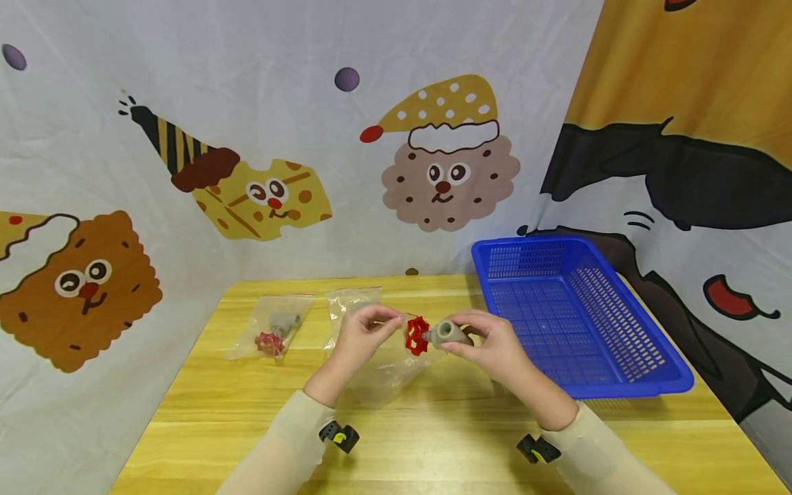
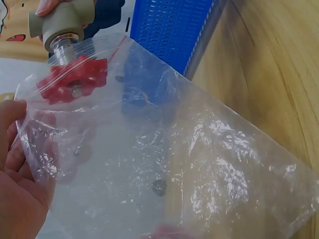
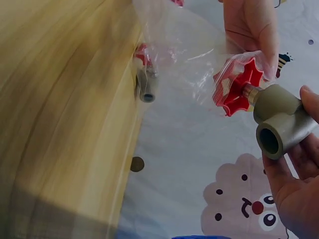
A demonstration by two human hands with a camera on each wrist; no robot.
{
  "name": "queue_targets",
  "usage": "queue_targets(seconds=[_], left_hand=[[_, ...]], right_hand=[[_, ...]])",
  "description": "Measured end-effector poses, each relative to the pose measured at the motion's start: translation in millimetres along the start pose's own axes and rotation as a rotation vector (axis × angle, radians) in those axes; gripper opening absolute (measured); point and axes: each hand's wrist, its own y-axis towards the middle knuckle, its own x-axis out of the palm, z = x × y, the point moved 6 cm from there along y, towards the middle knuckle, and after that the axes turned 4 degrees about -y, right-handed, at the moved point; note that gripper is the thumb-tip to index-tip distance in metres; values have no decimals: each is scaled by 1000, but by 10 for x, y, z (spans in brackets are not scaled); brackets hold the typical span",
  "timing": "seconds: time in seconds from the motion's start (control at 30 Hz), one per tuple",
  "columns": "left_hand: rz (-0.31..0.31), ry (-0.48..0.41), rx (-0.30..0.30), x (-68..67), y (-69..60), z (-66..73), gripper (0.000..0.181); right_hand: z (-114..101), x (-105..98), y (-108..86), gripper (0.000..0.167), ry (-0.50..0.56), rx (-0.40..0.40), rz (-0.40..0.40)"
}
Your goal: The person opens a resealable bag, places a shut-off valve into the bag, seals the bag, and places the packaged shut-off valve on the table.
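Note:
My right hand (image 1: 489, 340) grips a grey pipe valve (image 3: 279, 119) by its body, thumb on one side and fingers on the other. The valve's red handwheel (image 2: 75, 79) points toward my left hand and lies within the mouth of a clear zip bag (image 2: 149, 144). One open pipe end of the valve shows in the right wrist view. My left hand (image 1: 365, 337) pinches the bag near its zip edge, thumb against fingers. Below the hands the bag hangs loose and wrinkled above the table. Clear plastic covers the handwheel in the left wrist view.
A bagged valve with a red handwheel (image 1: 270, 344) lies on the wooden table (image 1: 433, 440) at the left. Clear plastic (image 1: 349, 299) lies behind my left hand. At the right stands a blue basket (image 1: 643, 388). A printed cloth (image 1: 278, 82) hangs behind the table.

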Motion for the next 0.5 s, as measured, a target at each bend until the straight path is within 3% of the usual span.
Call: queue_targets(seconds=[0.17, 0.33, 0.5], left_hand=[[-8, -18, 31, 7, -41, 215, 17], [-10, 5, 75, -1, -49, 271, 23], [-1, 33, 49, -14, -50, 255, 17]], right_hand=[[-28, 20, -3, 29, -45, -27, -11], [-28, 24, 4, 29, -41, -12, -3], [-30, 18, 13, 29, 3, 27, 24]])
